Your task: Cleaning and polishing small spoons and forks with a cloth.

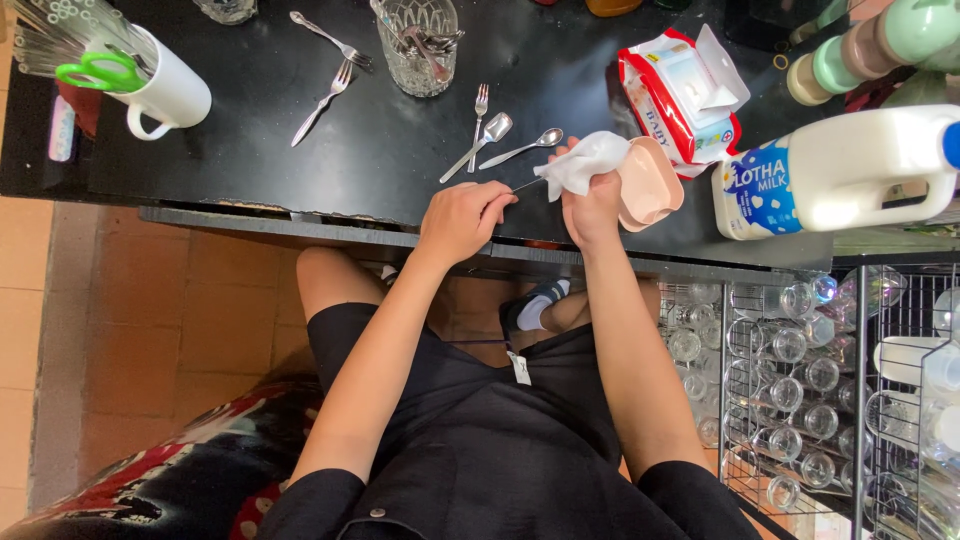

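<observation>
My left hand (462, 218) pinches the thin handle of a piece of metal cutlery (526, 184) at the near edge of the black table (300, 160). Its other end is wrapped in a white wipe (585, 162) that my right hand (592, 205) grips. I cannot tell what kind of cutlery it is. Just beyond the hands lie two spoons (520, 150), side by side, and a fork (479, 108). A pink lidded box (650, 182) sits right beside my right hand.
A red-and-white wipes packet (680, 90) and a white milk jug (850, 170) on its side lie to the right. A cut-glass tumbler (418, 45) holds cutlery; two forks (325, 100) lie left. A white mug (160, 90) holds green scissors. A wire rack of glasses (800, 380) stands lower right.
</observation>
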